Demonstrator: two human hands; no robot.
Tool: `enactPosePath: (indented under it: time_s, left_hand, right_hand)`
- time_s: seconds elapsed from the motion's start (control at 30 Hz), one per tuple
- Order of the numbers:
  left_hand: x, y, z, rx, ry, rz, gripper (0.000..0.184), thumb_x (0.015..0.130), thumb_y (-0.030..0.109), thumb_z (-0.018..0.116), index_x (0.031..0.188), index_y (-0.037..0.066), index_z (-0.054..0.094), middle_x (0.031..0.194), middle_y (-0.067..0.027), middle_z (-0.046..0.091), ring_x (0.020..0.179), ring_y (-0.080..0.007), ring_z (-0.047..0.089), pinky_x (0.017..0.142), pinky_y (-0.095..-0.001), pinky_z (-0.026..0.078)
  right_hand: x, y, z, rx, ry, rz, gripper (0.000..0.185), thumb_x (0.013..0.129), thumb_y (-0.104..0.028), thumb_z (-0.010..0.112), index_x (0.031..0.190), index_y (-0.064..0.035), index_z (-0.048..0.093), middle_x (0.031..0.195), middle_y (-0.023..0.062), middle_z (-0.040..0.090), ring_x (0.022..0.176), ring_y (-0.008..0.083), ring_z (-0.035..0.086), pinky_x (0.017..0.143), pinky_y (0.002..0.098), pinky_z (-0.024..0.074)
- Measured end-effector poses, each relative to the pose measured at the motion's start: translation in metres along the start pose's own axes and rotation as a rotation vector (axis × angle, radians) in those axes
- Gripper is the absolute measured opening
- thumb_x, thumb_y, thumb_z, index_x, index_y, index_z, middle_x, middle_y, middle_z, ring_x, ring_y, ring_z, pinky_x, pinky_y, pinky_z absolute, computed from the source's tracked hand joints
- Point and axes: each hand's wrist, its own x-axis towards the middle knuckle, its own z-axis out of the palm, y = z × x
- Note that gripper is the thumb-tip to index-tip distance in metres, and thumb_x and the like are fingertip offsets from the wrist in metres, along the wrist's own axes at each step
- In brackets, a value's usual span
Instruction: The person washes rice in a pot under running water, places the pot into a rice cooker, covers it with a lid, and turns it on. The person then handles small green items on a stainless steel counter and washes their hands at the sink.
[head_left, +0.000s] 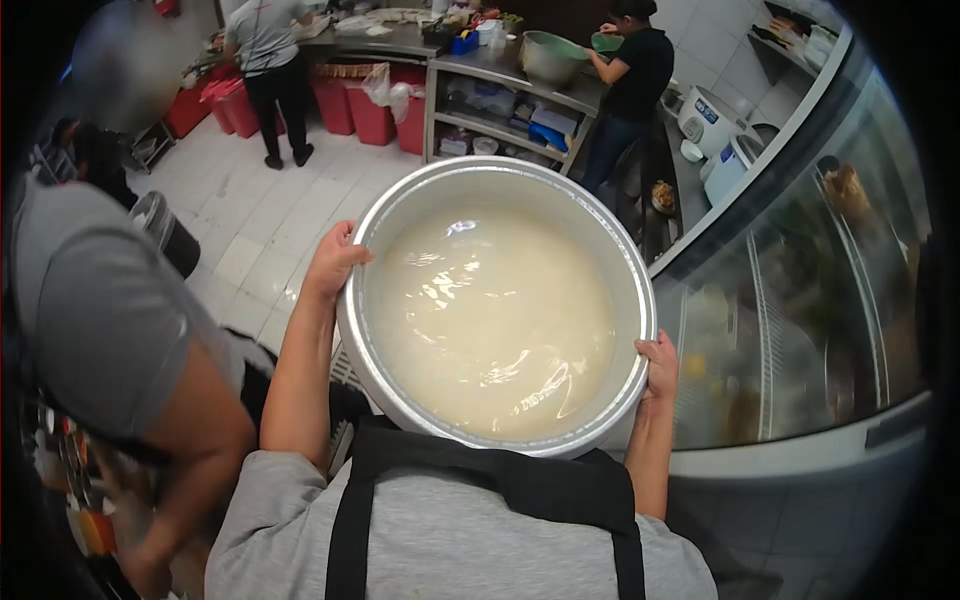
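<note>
Two hands (334, 264) (660, 366) grip pot rim (480, 166); tiled floor (237, 258) ahead-left, glass case (790, 340) right

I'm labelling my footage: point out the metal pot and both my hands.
Metal pot (500, 188), head view: far inner wall.
Left hand (334, 262), head view: its middle.
Right hand (660, 367), head view: its middle.

Metal pot (500, 185): one. Other people (268, 40): three plainly seen; a dark shape (95, 165) at far left is too unclear to confirm as a fourth. Red bins (375, 112): at least five, overlap preventing an exact count. Waste bin (175, 240): one. Large mixing bowl (548, 58): one. Small green bowl (606, 42): one. Apparent rice cookers (705, 125): two. Glass-fronted refrigerator (760, 330): one. Black apron (570, 490) on the camera wearer: one.
</note>
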Motion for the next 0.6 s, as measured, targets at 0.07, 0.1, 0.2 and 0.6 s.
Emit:
enactPosePath:
  time_s: [0.07,0.1,0.2,0.6]
  left_hand:
    - [0.041,0.003,0.008,-0.006,-0.018,0.010,0.046,0.057,0.005,0.057,0.101,-0.003,0.046,0.086,-0.0087,0.055,0.075,-0.0157,0.055,0.072,-0.0253,0.044]
    - [0.063,0.001,0.012,-0.005,-0.026,0.025,0.045,0.057,0.005,0.057,0.101,-0.003,0.047,0.085,-0.0087,0.055,0.075,-0.0157,0.055,0.071,-0.0255,0.044]
    - [0.127,-0.016,0.013,0.064,-0.045,0.033,0.043,0.057,0.004,0.056,0.099,-0.003,0.048,0.084,-0.0090,0.055,0.075,-0.0157,0.055,0.071,-0.0258,0.044]
    - [0.384,-0.013,0.063,0.037,-0.239,0.029,0.036,0.059,0.002,0.054,0.095,-0.001,0.049,0.079,-0.0064,0.056,0.068,-0.0141,0.054,0.067,-0.0249,0.044]
  right_hand:
    - [0.035,0.000,-0.003,-0.052,0.010,-0.024,0.034,0.070,0.003,0.052,0.103,0.0048,0.047,0.088,0.0129,0.058,0.071,0.0190,0.059,0.067,0.0294,0.0501]
    - [0.054,-0.001,-0.002,-0.042,0.026,-0.040,0.034,0.069,0.003,0.052,0.103,0.0047,0.048,0.087,0.0128,0.059,0.070,0.0188,0.059,0.066,0.0292,0.0499]
    - [0.099,-0.002,0.014,-0.019,0.072,-0.070,0.033,0.068,0.002,0.053,0.101,0.0046,0.048,0.086,0.0125,0.059,0.069,0.0181,0.059,0.063,0.0288,0.0494]
    - [0.274,-0.018,0.049,0.001,0.266,-0.125,0.041,0.065,0.001,0.051,0.106,0.0060,0.050,0.088,0.0119,0.059,0.071,0.0195,0.059,0.067,0.0282,0.0490]
